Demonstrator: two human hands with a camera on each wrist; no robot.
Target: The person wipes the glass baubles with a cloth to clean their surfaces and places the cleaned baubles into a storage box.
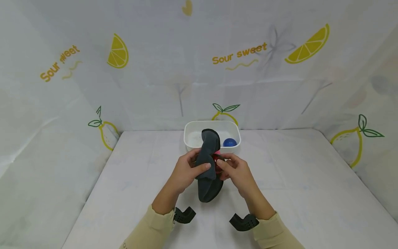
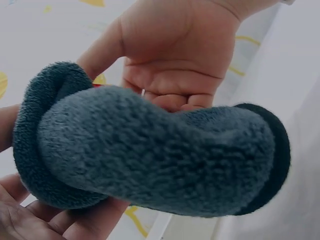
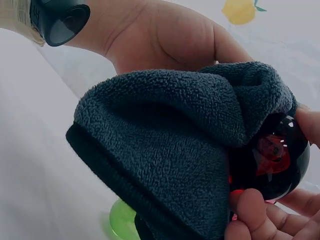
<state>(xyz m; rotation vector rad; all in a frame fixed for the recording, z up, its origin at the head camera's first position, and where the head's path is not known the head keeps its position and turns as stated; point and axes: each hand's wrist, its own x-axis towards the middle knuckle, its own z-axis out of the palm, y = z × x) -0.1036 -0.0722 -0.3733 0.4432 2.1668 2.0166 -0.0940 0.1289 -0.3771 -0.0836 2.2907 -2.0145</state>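
Note:
My left hand (image 1: pixel 185 173) grips a dark grey-blue terry cloth (image 1: pixel 206 162) with a black edge, thumb on top. In the left wrist view the cloth (image 2: pixel 145 145) is folded over in a thick roll. My right hand (image 1: pixel 237 171) pinches a glossy red ball (image 1: pixel 217 164) beside the cloth. The right wrist view shows this ball (image 3: pixel 282 160) dark and shiny, with red inside, partly covered by the cloth (image 3: pixel 160 135). Fingers of the right hand (image 3: pixel 265 217) lie under and beside it.
A white tub (image 1: pixel 194 133) stands at the table's back, behind the cloth, with a blue ball (image 1: pixel 229 142) inside. Low in the right wrist view a green rounded thing (image 3: pixel 121 220) shows, partly hidden by the cloth. A printed curtain (image 1: pixel 174 52) rises behind the white table (image 1: pixel 298 180).

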